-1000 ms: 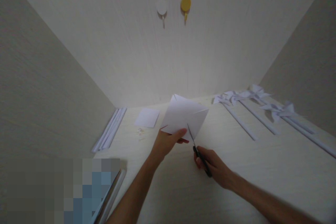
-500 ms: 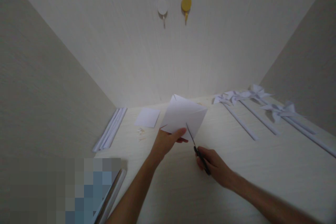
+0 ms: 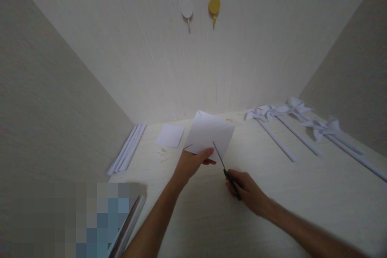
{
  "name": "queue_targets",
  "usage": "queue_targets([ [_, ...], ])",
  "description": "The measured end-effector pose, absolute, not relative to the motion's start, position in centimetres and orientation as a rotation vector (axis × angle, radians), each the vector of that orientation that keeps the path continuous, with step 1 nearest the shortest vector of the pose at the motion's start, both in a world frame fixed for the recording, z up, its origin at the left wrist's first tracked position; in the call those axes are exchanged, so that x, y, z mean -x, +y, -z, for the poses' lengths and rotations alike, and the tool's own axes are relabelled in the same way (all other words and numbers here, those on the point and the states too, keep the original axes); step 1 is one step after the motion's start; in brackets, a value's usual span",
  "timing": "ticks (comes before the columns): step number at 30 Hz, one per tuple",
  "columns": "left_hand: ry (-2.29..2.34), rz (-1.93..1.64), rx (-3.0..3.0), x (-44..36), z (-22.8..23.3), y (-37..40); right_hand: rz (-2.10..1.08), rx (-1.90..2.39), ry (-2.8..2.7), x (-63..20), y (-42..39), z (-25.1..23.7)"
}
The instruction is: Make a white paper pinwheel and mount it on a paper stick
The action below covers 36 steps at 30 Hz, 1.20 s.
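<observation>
Head view: holds a slit white paper square (image 3: 208, 131) at frame centre, grasped near its lower edge in the left hand (image 3: 193, 164), with thumb on top; grips black-handled scissors (image 3: 232, 184) in the right hand (image 3: 248, 190), just below and right of centre, with blades at the paper's lower corner; shows a loose white sheet (image 3: 169, 136) left of centre, white paper sticks (image 3: 127, 149) farther left, pinwheels (image 3: 322, 128) at right.

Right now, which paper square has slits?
The paper square in your left hand, with scissors at its edge; the other square lies flat on the table, showing none.
</observation>
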<state>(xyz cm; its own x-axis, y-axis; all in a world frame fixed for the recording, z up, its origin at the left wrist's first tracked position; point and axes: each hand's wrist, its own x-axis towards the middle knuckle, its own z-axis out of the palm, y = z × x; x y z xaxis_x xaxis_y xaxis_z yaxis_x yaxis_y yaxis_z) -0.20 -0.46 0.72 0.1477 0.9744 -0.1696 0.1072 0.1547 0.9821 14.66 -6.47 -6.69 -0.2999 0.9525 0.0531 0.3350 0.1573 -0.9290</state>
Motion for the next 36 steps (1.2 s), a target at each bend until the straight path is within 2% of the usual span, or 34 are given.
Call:
queue_targets([
  [30, 1.204, -0.882, -1.250, 0.28, -0.43, -0.51, -1.161, 1.268, -1.708, -14.65, -6.40, 6.97],
  [36, 1.289, -1.017, -1.288, 0.45, -0.37, -0.37, -1.125, 1.271, -1.735, -14.51, -6.50, 6.75],
])
